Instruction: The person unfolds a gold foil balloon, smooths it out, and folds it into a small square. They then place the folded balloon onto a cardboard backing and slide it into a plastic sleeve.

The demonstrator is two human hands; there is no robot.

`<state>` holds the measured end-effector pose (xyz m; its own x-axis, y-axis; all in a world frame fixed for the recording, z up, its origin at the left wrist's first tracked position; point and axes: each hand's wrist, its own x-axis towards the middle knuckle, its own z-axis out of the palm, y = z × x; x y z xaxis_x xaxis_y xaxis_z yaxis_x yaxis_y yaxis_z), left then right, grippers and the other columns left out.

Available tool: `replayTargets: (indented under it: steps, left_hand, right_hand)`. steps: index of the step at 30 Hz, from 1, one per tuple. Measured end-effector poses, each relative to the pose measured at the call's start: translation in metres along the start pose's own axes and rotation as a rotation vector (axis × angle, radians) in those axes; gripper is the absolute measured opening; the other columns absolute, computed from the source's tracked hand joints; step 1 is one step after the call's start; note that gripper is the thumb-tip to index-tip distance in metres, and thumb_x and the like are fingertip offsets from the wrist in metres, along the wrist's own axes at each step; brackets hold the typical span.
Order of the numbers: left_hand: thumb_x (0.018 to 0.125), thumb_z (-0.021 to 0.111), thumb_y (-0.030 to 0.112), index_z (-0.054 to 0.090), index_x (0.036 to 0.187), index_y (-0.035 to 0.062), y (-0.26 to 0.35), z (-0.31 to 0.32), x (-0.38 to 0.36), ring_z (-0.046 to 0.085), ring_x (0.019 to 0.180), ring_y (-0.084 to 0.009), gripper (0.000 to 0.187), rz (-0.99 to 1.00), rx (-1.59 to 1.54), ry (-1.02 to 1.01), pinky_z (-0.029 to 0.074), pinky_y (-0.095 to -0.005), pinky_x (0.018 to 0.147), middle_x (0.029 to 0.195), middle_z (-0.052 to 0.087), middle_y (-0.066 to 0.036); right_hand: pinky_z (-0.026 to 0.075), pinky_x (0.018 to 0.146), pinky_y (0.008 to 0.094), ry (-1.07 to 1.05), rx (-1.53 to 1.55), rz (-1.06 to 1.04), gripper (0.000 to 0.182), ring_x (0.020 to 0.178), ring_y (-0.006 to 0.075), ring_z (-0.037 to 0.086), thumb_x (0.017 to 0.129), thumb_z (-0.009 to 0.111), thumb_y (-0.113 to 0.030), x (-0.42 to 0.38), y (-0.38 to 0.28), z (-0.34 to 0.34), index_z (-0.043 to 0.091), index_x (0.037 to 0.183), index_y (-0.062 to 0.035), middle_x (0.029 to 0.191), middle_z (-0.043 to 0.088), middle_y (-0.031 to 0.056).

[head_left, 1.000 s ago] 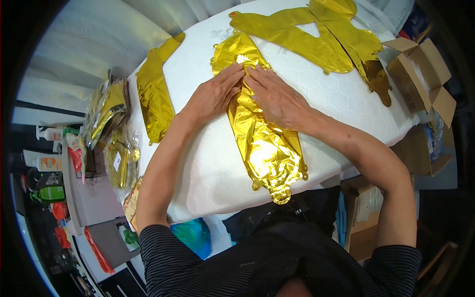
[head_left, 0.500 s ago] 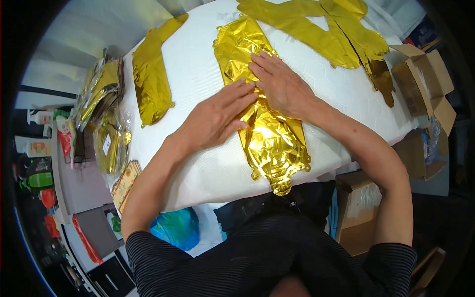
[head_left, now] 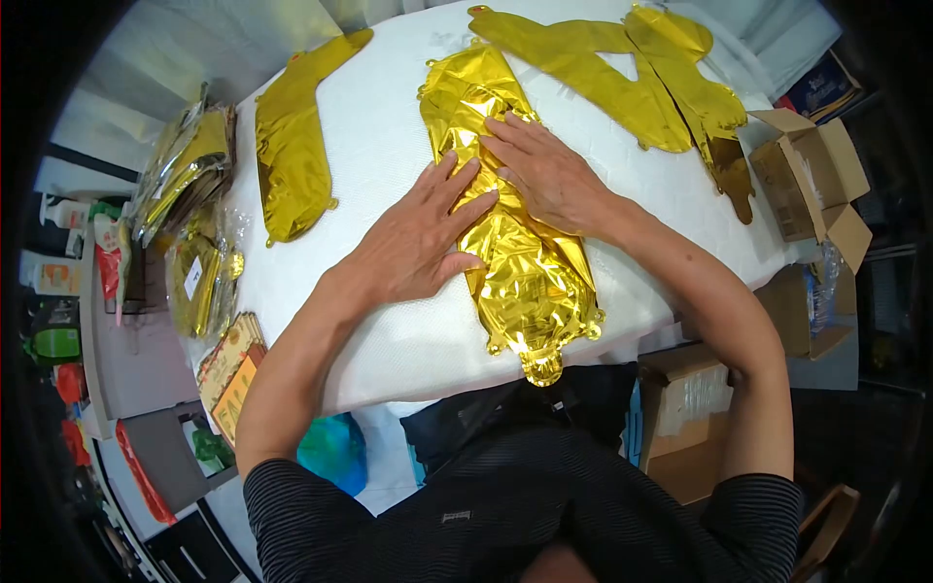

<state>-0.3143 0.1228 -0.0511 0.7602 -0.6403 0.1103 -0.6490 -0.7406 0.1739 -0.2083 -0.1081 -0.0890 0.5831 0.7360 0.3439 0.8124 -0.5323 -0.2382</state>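
A shiny gold foil balloon (head_left: 535,282) lies lengthwise in front of me on the white padded table cover (head_left: 379,126). It looks crinkled and slightly puffed, with small tabs along its edges and a rounded tab at the near end. My left hand (head_left: 413,233) rests on the balloon's left edge, fingers spread and thumb apart. Flat on its upper middle lies my right hand (head_left: 549,175), fingers stretched out. Neither hand grips anything. Another flat gold foil balloon (head_left: 292,146) lies to the left, and a larger gold foil piece (head_left: 603,73) lies at the back right.
Plastic-wrapped gold foil packets (head_left: 190,170) are piled at the table's left edge, near some printed cards (head_left: 235,369). An open cardboard box (head_left: 807,175) stands at the right. Another cardboard box (head_left: 685,418) is below the front edge, and a blue plastic bag (head_left: 332,452) sits lower left.
My left hand's fingers have spread wider over the balloon. My right hand stays nearly in place. The whole view has shifted slightly, and more of the printed cards shows.
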Motion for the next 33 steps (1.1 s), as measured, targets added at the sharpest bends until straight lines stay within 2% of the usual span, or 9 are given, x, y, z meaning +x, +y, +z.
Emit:
replayTargets:
  steps: [8, 14, 18, 21, 24, 26, 27, 29, 33]
  left_hand:
    - [0.097, 0.062, 0.048, 0.045, 0.152, 0.0040, -0.002, 0.001, 0.002, 0.023, 0.152, -0.0504, 0.073, -0.005, -0.027, -0.005, 0.022, -0.0526, 0.127, 0.160, 0.033, -0.029]
    - [0.099, 0.057, 0.054, 0.043, 0.154, 0.0039, -0.003, 0.002, 0.002, 0.021, 0.153, -0.0500, 0.075, 0.004, -0.008, 0.002, 0.020, -0.0521, 0.128, 0.161, 0.032, -0.030]
    - [0.100, 0.053, 0.057, 0.043, 0.155, 0.0048, -0.004, 0.002, 0.002, 0.021, 0.153, -0.0494, 0.076, -0.003, 0.024, -0.023, 0.020, -0.0514, 0.128, 0.162, 0.031, -0.030]
    - [0.100, 0.053, 0.056, 0.042, 0.156, 0.0060, -0.008, 0.007, 0.000, 0.021, 0.153, -0.0490, 0.075, 0.023, 0.015, 0.000, 0.020, -0.0510, 0.128, 0.162, 0.031, -0.029]
    - [0.101, 0.050, 0.058, 0.040, 0.157, 0.0074, -0.008, 0.006, 0.000, 0.022, 0.153, -0.0475, 0.076, 0.013, 0.044, -0.009, 0.021, -0.0496, 0.128, 0.163, 0.031, -0.028]
    - [0.101, 0.050, 0.058, 0.041, 0.157, 0.0097, -0.010, 0.008, -0.001, 0.023, 0.153, -0.0459, 0.075, 0.018, 0.052, 0.015, 0.024, -0.0492, 0.127, 0.163, 0.031, -0.026]
    - [0.101, 0.050, 0.058, 0.041, 0.157, 0.0097, -0.011, 0.009, -0.001, 0.023, 0.153, -0.0459, 0.075, 0.012, 0.039, 0.014, 0.024, -0.0492, 0.127, 0.163, 0.031, -0.026]
    - [0.101, 0.051, 0.057, 0.041, 0.157, 0.0109, -0.011, 0.010, -0.002, 0.024, 0.154, -0.0450, 0.073, 0.021, 0.060, 0.024, 0.025, -0.0493, 0.127, 0.163, 0.032, -0.025]
    - [0.101, 0.054, 0.056, 0.041, 0.157, 0.0115, -0.009, 0.011, -0.001, 0.024, 0.154, -0.0439, 0.073, 0.005, 0.075, 0.024, 0.026, -0.0489, 0.126, 0.164, 0.032, -0.023]
  right_hand:
    - [0.026, 0.126, 0.0467, -0.072, 0.000, 0.005, 0.044, 0.151, 0.0382, 0.033, 0.108, 0.048, -0.022, 0.002, -0.005, -0.003, 0.048, 0.147, 0.0001, 0.160, 0.041, 0.0208]
    - [0.025, 0.126, 0.0465, -0.074, -0.030, -0.003, 0.047, 0.152, 0.0364, 0.031, 0.107, 0.049, -0.021, 0.002, -0.015, -0.004, 0.046, 0.149, -0.0002, 0.161, 0.039, 0.0194]
    - [0.028, 0.125, 0.0454, -0.042, -0.033, -0.020, 0.047, 0.150, 0.0354, 0.036, 0.107, 0.049, -0.020, 0.002, -0.009, -0.002, 0.046, 0.150, -0.0005, 0.158, 0.043, 0.0211]
    - [0.039, 0.119, 0.0390, 0.062, 0.578, 0.118, 0.041, 0.141, 0.0331, 0.051, 0.105, 0.052, -0.012, -0.004, 0.017, -0.002, 0.054, 0.146, -0.0039, 0.147, 0.056, 0.0224]
    - [0.043, 0.117, 0.0381, 0.125, 0.411, 0.073, 0.042, 0.139, 0.0314, 0.053, 0.099, 0.056, 0.000, -0.026, 0.022, -0.036, 0.060, 0.140, -0.0061, 0.146, 0.058, 0.0170]
    - [0.047, 0.114, 0.0396, 0.098, 0.006, -0.180, 0.048, 0.138, 0.0320, 0.054, 0.087, 0.060, 0.011, -0.053, 0.024, -0.057, 0.065, 0.131, -0.0067, 0.145, 0.060, 0.0127]
    - [0.047, 0.114, 0.0396, 0.085, 0.011, -0.179, 0.048, 0.138, 0.0320, 0.054, 0.087, 0.060, 0.011, -0.064, 0.021, -0.066, 0.065, 0.131, -0.0067, 0.145, 0.060, 0.0127]
    - [0.051, 0.111, 0.0420, -0.049, -0.060, -0.249, 0.051, 0.137, 0.0334, 0.055, 0.077, 0.061, 0.013, -0.087, 0.009, -0.080, 0.067, 0.123, -0.0077, 0.145, 0.061, 0.0098]
    - [0.052, 0.109, 0.0427, -0.093, -0.067, -0.397, 0.041, 0.135, 0.0345, 0.057, 0.081, 0.065, 0.005, -0.106, 0.001, -0.088, 0.067, 0.120, -0.0058, 0.142, 0.062, 0.0122]
